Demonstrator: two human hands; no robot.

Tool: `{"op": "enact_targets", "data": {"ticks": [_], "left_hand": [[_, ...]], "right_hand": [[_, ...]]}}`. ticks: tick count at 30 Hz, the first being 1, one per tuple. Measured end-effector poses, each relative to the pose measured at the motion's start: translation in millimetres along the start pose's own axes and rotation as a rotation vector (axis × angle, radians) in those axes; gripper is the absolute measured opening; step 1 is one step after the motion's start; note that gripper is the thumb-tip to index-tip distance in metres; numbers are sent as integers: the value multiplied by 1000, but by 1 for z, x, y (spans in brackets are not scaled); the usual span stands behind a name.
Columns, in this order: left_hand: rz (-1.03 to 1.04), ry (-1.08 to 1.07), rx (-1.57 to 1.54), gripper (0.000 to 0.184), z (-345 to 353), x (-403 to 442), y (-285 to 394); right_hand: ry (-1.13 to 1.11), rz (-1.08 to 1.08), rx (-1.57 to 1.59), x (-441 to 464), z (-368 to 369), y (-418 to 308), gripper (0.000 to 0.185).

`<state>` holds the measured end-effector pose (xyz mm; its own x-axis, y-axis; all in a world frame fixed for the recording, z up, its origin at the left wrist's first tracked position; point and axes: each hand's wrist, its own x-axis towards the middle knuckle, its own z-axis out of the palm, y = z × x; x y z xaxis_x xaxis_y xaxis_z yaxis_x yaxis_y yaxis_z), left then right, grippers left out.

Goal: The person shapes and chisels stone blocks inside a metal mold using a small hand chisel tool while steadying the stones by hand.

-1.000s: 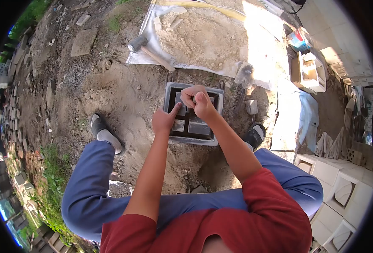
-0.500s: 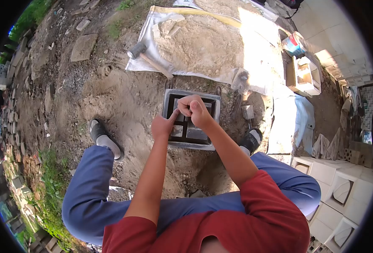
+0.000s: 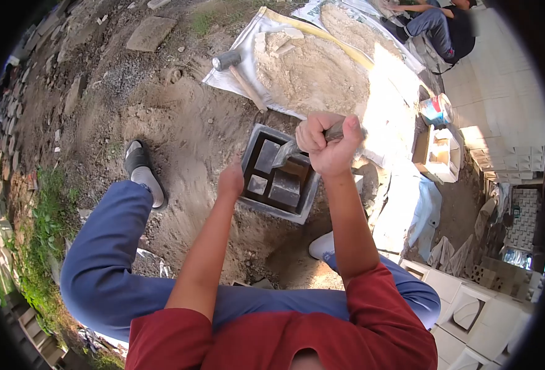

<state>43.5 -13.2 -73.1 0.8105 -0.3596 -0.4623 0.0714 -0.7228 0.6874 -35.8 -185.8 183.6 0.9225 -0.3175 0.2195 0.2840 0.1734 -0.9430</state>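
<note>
A grey metal block mould [image 3: 275, 214] lies on the dirt between my feet, with several raised blocks inside its frame. Above its right side, my right hand [image 3: 331, 145] is wrapped round the handle of a trowel-like tool [image 3: 288, 152], whose grey blade points down left over the mould. My left hand [image 3: 230, 180] is at the mould's left edge; its fingers are mostly hidden, and I cannot tell whether it grips the rim.
Beyond the mould, a mallet [image 3: 245, 85] lies partly on a sheet bearing a sand heap [image 3: 312, 71]. A bucket [image 3: 436, 110] and a white box-shaped block [image 3: 443, 157] stand at right. Pale hollow blocks [image 3: 463, 314] are stacked lower right. Another person [image 3: 436, 31] sits at upper right.
My right hand has moved right and now holds the trowel-like tool. My left hand has moved apart from it to the mould's left edge. The view has turned, bringing another person into sight.
</note>
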Motion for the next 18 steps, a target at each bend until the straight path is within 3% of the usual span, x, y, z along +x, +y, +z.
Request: {"op": "enact_targets", "data": {"ticks": [10,18], "left_hand": [[-23,150,58,61,-16,-24,13],[-26,155,107,60,-18,-24,19]], "right_hand": [[-110,24,70,39,12,40,75],[-93,81,37,48,2,80,77]]}}
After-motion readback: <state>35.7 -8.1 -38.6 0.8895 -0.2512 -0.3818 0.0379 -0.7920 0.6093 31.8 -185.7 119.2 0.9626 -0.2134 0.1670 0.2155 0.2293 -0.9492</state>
